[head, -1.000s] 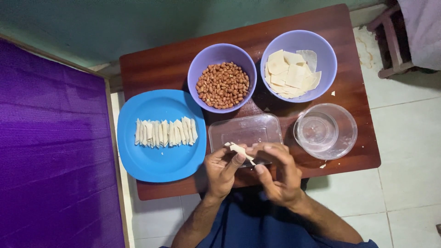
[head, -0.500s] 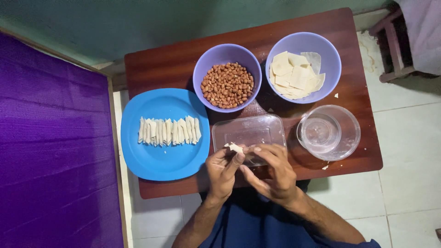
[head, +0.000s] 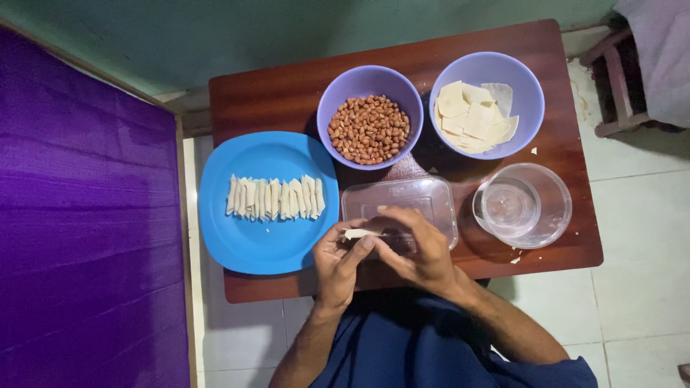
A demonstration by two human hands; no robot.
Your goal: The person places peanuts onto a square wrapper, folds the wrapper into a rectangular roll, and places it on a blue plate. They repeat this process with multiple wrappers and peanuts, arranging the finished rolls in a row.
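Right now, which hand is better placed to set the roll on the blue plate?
Probably the left hand: it pinches the roll and sits right beside the blue plate. The right hand is farther off, over the clear box.

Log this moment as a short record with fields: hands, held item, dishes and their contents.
left hand: pinches one end of a small pale dough piece
right hand: fingers meet the same piece from the other side
blue plate: a row of rolled dough pieces
left purple bowl: peanuts
right purple bowl: flat pale dough squares
clear rectangular container: behind the hands, contents unclear
clear round bowl: a smaller clear cup inside
table: dark wood
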